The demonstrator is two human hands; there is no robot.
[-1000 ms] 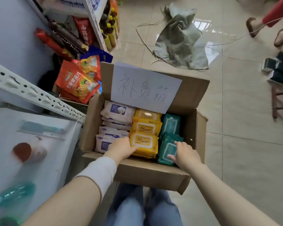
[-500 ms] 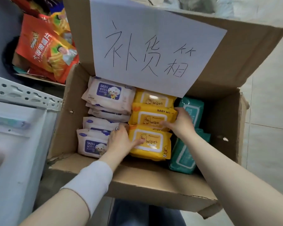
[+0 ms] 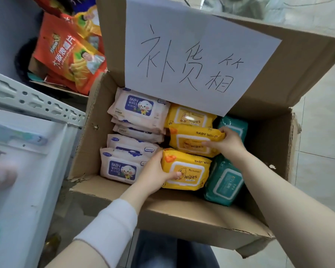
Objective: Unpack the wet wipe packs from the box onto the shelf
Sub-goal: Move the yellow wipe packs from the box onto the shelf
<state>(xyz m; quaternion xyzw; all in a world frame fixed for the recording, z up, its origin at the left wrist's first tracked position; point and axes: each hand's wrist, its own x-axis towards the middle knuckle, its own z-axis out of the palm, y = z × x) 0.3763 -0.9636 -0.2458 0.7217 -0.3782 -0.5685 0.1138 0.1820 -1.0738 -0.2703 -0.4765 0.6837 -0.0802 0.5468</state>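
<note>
A: Where were the wipe packs?
B: Inside the cardboard box (image 3: 182, 213). The left hand (image 3: 155, 173) was clamped on the near yellow pack (image 3: 188, 171).
A: And the right hand (image 3: 228, 140)?
B: Clamped on the middle yellow pack (image 3: 191, 140).

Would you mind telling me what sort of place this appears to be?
Probably a small shop being restocked: a cardboard box of assorted baby wipe packs, red snack bags stacked alongside, and a white perforated metal shelf rail.
</note>
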